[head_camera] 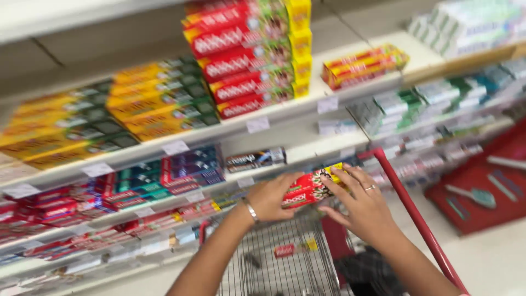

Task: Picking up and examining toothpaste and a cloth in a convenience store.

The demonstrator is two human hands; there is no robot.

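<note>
Red box [307, 188], blurred, gripped at its ends by left hand [271, 197] and right hand [361, 205], fingers curled, above cart [416, 219].

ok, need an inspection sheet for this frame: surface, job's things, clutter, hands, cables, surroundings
surface: wire shopping cart with red frame, seen from above; white floor beside it.
job's things: red and green carton, held over the cart by both ends.
clutter: small red packet lying in the cart; dark cloth at its near right corner.
hands: left hand grips the carton's left end, bracelet on the wrist; right hand grips the right end, ring on one finger.
cables: nothing seen.
surroundings: white shelves stacked with yellow, red and green cartons, blurred; red display with toothbrush-like items at right.
</note>
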